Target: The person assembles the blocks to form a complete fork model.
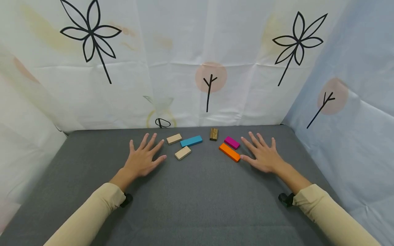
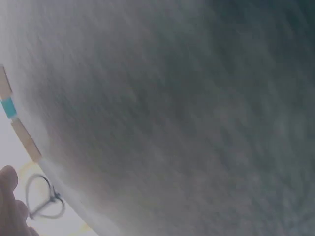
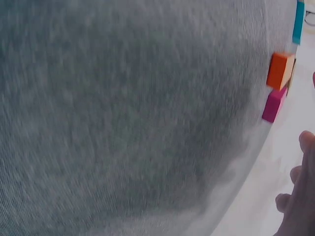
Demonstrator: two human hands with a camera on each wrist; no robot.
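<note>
Both hands are spread with straight fingers and hold nothing. My left hand (image 1: 143, 159) lies left of two pale wooden blocks (image 1: 183, 153) and a blue block (image 1: 191, 141), the far pale one just off its fingertips. My right hand (image 1: 264, 155) is beside an orange block (image 1: 229, 152), its thumb tip right at the block's near end. Behind the orange block lies a magenta block (image 1: 232, 142). A dark brown block (image 1: 213, 134) sits between the two groups. In the wrist views, a few fingertips (image 2: 8, 179) and some blocks show at the edge.
A grey cloth-covered table (image 1: 197, 198) spreads under everything. White fabric walls (image 1: 181, 92) with black plant drawings stand along its back and sides. Dark bands (image 1: 286, 199) sit at both wrists by the beige sleeves (image 1: 326, 208).
</note>
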